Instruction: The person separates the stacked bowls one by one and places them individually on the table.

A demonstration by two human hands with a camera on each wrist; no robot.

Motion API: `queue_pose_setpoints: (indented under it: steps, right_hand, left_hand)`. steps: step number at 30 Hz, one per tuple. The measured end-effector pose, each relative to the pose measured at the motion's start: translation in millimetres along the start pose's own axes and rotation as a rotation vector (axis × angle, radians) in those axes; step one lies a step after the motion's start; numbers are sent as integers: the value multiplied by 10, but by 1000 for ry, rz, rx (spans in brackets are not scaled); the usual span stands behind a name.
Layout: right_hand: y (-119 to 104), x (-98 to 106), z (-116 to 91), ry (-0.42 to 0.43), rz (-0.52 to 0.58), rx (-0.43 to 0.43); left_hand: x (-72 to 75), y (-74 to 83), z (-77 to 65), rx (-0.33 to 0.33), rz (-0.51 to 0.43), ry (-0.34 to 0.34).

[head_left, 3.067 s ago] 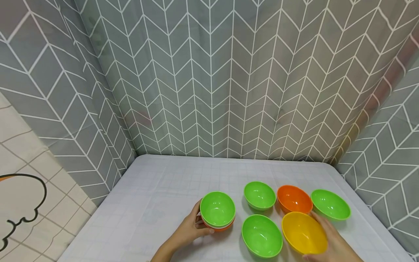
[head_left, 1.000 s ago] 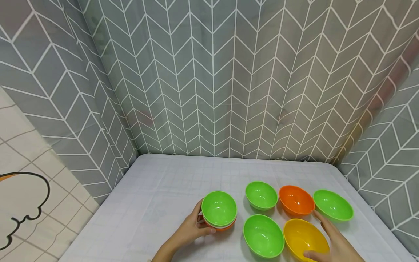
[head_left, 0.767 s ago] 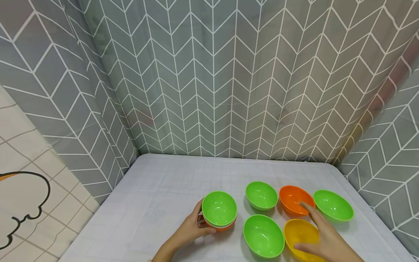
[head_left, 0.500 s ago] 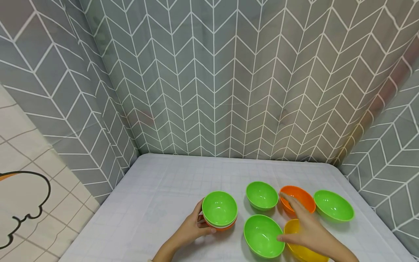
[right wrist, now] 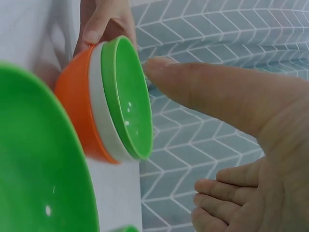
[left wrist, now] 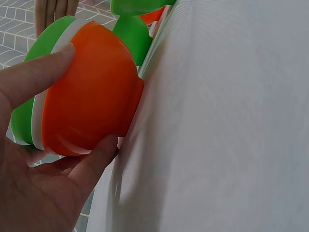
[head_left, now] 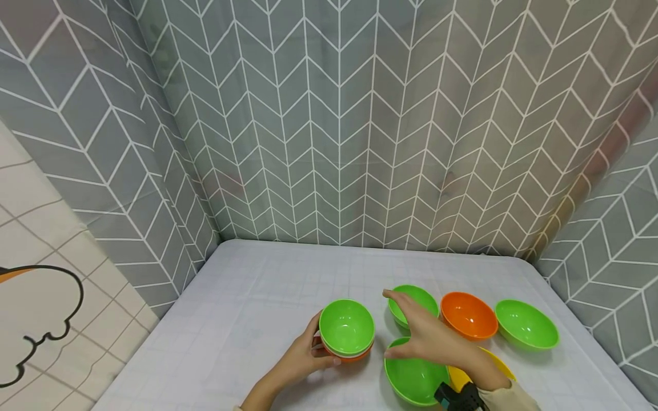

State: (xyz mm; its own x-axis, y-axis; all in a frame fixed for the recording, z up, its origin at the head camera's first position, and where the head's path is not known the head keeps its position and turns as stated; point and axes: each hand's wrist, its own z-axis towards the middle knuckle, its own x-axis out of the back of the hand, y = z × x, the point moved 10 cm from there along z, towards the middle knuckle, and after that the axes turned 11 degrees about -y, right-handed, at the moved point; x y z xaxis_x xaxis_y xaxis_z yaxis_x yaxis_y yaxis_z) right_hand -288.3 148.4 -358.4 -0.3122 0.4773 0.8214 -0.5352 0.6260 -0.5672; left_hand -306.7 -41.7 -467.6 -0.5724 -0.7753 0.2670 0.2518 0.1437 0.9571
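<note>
My left hand [head_left: 300, 357] grips a nested stack of bowls, its thumb along the near side. The left wrist view shows an orange bowl [left wrist: 91, 92] outermost, and in the right wrist view a white bowl [right wrist: 100, 104] and a green bowl [right wrist: 135, 104] sit inside it. My right hand [head_left: 429, 334] is held over a near green bowl [head_left: 418, 385] and a far green bowl [head_left: 424, 298], partly hiding both. Its thumb and fingers are spread apart, pointing at the stack, with nothing between them.
Under my right wrist lies a partly covered yellow bowl [head_left: 457, 377]. Farther right stand another orange bowl [head_left: 469, 315] and a green bowl [head_left: 526, 324]. Everything is on a white-covered table [head_left: 257, 297], with a patterned grey curtain [head_left: 334, 142] behind its far edge.
My right hand has let go of the yellow bowl, which shifted slightly nearer to me, and has swung left over the green bowls toward the stack. My left hand stays on the stack.
</note>
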Motion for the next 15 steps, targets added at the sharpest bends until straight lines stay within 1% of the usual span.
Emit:
queue_pose_setpoints:
  steps: [2, 10, 15]
  right_hand:
    - [-33, -37, 74, -15, -10, 18]
    - [-73, -204, 318, -83, -15, 39]
    - [-57, -319, 440, -132, -22, 53]
  left_hand:
    - [2, -1, 5, 2, 1, 1]
    - [12, 0, 1, 10, 52, 5]
    - [7, -1, -2, 4, 46, 1]
